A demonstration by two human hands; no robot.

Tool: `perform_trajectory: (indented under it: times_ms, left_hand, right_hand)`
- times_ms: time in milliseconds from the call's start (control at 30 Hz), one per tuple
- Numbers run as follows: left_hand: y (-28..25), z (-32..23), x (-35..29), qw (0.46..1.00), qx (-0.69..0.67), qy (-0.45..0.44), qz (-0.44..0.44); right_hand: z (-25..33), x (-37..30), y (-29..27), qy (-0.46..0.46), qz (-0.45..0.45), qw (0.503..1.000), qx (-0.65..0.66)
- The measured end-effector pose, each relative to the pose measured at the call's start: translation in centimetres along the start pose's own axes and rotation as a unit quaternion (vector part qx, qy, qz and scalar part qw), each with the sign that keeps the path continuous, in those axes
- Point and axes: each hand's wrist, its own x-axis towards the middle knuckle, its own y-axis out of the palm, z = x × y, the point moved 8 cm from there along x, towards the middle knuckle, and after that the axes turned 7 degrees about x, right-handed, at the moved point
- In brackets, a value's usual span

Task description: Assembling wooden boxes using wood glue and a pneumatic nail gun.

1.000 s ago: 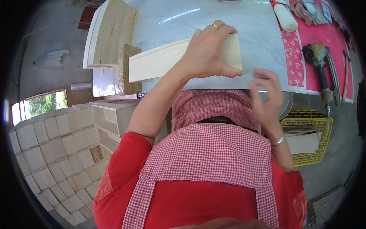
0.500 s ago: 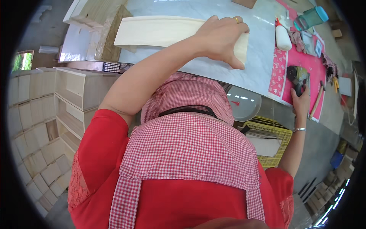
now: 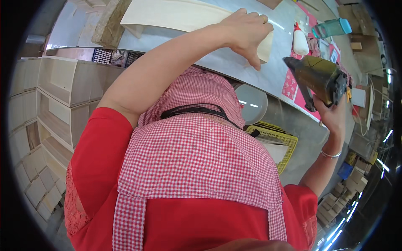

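Observation:
A long pale wooden frame lies on the marble-patterned tabletop in front of me. My left hand is closed across its right end, fingers over the far side and thumb toward me. Raised above the table's right edge, my right hand is wrapped around the handle of a nail gun with a dark gold body and black parts. Its black nose points to the left, toward the frame. The hand's grip is partly hidden by the tool.
A block of pressed board stands at the frame's left. Right of it are a white glue bottle with a red tip and a teal bottle. Wooden shelf boxes are stacked at left; below the table sits a yellow crate.
My right hand has lifted the nail gun off the pink mat and turned it toward the left. My left hand stays on the frame's right end. The whole view has shifted slightly.

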Motion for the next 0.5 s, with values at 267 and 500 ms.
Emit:
perform_trajectory:
  times_ms: [267, 500]
  left_hand:
    - [0.3, 0.0, -0.2, 1.000, -0.006, -0.008, -0.002]
    - [0.2, -0.3, -0.4, 1.000, -0.010, -0.006, -0.004]
  right_hand:
    - [4.8, 0.5, 1.8, -0.086, 0.106, 0.990, -0.040]
    - [6.2, 0.6, 2.4, -0.103, 0.111, 0.988, -0.028]
